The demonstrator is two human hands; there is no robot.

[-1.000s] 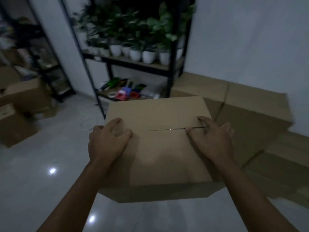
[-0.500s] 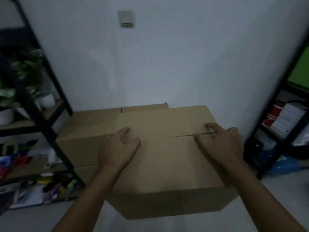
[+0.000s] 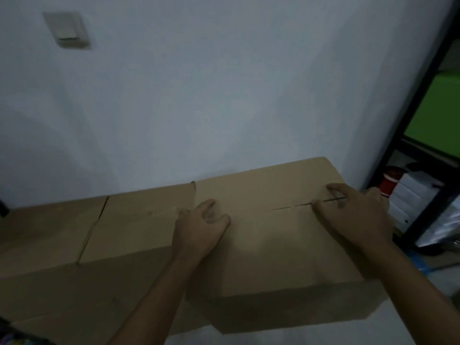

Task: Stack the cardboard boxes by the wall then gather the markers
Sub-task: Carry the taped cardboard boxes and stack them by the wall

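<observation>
Step in hand: we judge this to be the stacking step; the box (image 3: 281, 235) is carried at the wall (image 3: 224, 95), beside the boxes already there.
Box position: its far edge is near the wall, its left side just beside the row of boxes (image 3: 99, 232) along the wall; whether it rests on anything below we cannot tell.
Left hand (image 3: 199, 232): on the box top near its left edge, fingers loosely curled and pressing on the cardboard.
Right hand (image 3: 358, 217): on the box top at its right edge, fingers spread flat, apart, across the flap seam.
Next move: we judge it calls for lowering the box square and flush to the wall.
Contents: all boxes have flaps closed; contents not visible.
Markers: not identifiable; small colored items far left of the wall boxes are too dim to name.
Shelf (image 3: 423, 135): right of the wall, holding a red container (image 3: 389, 184) and white cartons (image 3: 413, 195).
</observation>
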